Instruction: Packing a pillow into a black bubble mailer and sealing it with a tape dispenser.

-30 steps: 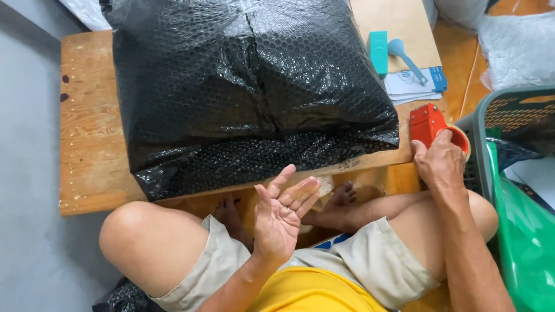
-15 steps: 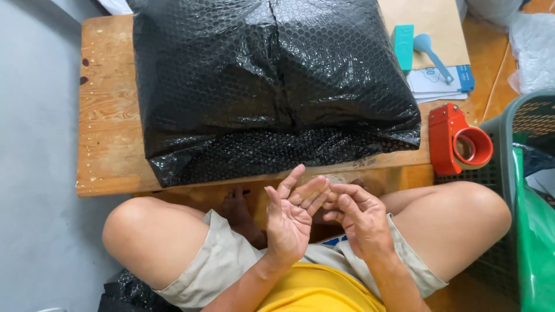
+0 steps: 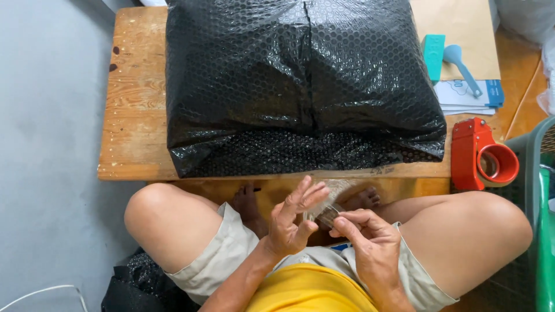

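I sit cross-legged in front of a low wooden table [image 3: 133,138]. On it lies a large package wrapped in black bubble wrap [image 3: 300,81]. My left hand [image 3: 292,222] is raised over my lap, palm up and fingers spread. A short strip of clear tape [image 3: 330,203] touches its fingertips. My right hand [image 3: 367,242] is beside it, thumb and forefinger pinched on the near end of that strip. A red tape dispenser [image 3: 483,155] rests at the table's right end, apart from both hands.
A brown envelope [image 3: 462,29], a teal scraper-like tool [image 3: 459,63] and white-and-blue papers [image 3: 471,95] lie at the table's far right. A grey-green crate [image 3: 540,219] stands to my right. Black bubble wrap [image 3: 136,283] lies on the grey floor by my left thigh.
My right hand let go of the red tape dispenser, leaving it on the table. It came in to my left hand and now pinches the tape strip.
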